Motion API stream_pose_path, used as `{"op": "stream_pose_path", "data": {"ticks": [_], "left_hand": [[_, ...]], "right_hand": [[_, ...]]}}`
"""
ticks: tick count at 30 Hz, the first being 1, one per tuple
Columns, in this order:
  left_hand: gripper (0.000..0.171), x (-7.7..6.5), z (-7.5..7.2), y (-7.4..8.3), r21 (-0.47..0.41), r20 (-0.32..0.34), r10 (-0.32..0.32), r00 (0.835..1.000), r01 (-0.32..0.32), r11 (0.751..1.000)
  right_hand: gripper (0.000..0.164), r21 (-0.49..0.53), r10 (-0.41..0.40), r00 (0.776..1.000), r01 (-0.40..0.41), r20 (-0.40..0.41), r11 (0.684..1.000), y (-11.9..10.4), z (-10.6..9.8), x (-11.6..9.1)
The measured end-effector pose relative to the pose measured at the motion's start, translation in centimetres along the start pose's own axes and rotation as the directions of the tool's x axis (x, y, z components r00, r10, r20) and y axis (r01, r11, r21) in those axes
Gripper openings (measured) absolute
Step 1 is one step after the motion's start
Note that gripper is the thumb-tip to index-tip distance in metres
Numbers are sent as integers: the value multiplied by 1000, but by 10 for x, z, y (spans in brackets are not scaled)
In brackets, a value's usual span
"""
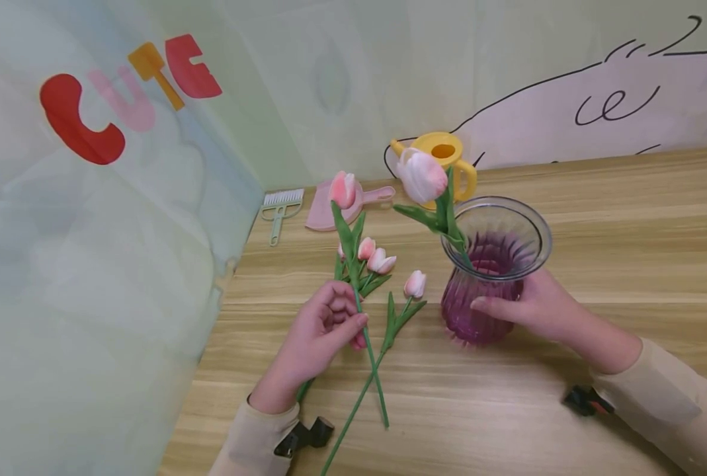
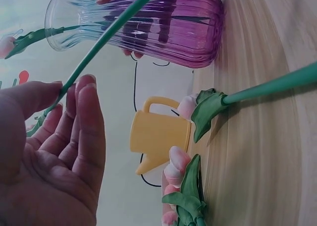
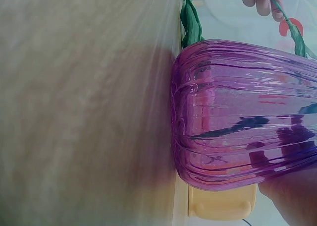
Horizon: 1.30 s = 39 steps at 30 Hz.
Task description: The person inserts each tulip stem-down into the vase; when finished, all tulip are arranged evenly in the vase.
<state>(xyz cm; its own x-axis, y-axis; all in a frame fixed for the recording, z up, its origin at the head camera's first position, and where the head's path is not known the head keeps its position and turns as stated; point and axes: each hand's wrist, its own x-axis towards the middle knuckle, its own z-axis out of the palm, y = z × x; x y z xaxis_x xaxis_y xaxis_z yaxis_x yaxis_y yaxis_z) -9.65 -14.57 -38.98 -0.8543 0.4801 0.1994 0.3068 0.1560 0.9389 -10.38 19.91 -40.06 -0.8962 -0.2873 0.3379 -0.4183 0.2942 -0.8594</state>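
Note:
My left hand [image 1: 329, 324] pinches the green stem of a pink tulip [image 1: 342, 192] between thumb and fingers, its bloom pointing away from me over the table. With my right hand [image 1: 543, 307] I grip the side of a purple ribbed glass vase [image 1: 478, 311], which has a clear flared rim. One pale pink tulip [image 1: 421, 177] stands in the vase, leaning left over the rim; its stem shows through the glass in the right wrist view. A loose tulip [image 1: 415, 284] lies between my hands, its stem crossing under the held one. More tulips [image 1: 380, 262] lie beyond my left hand.
A yellow watering can [image 1: 466, 178] stands behind the vase by the back wall. To its left are a pink dustpan [image 1: 323, 208] and a small green brush [image 1: 277, 211]. A pale wall with the letters CUTE [image 1: 100, 142] borders the wooden table [image 1: 448, 410] on the left.

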Motion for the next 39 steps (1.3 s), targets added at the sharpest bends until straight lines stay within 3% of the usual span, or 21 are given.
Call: {"op": "stream_pose_path", "data": {"ticks": [13, 21, 30, 39], "left_hand": [[20, 0, 1, -2, -55, -16, 42, 999, -43, 998], [18, 1, 6, 0, -115, -93, 101, 991, -111, 987], [24, 0, 10, 1, -186, -147, 99, 984, -126, 975], [27, 1, 11, 1, -199, -173, 107, 979, -141, 970]], "right_hand": [[76, 8, -1, 1000, 1, -2, 1000, 2, 0, 0], [79, 9, 4, 1000, -4, -6, 1000, 1, 0, -1], [76, 19, 12, 1000, -12, 4, 1000, 1, 1, 0], [73, 14, 53, 999, -54, 11, 998, -1, 0, 0]]}}
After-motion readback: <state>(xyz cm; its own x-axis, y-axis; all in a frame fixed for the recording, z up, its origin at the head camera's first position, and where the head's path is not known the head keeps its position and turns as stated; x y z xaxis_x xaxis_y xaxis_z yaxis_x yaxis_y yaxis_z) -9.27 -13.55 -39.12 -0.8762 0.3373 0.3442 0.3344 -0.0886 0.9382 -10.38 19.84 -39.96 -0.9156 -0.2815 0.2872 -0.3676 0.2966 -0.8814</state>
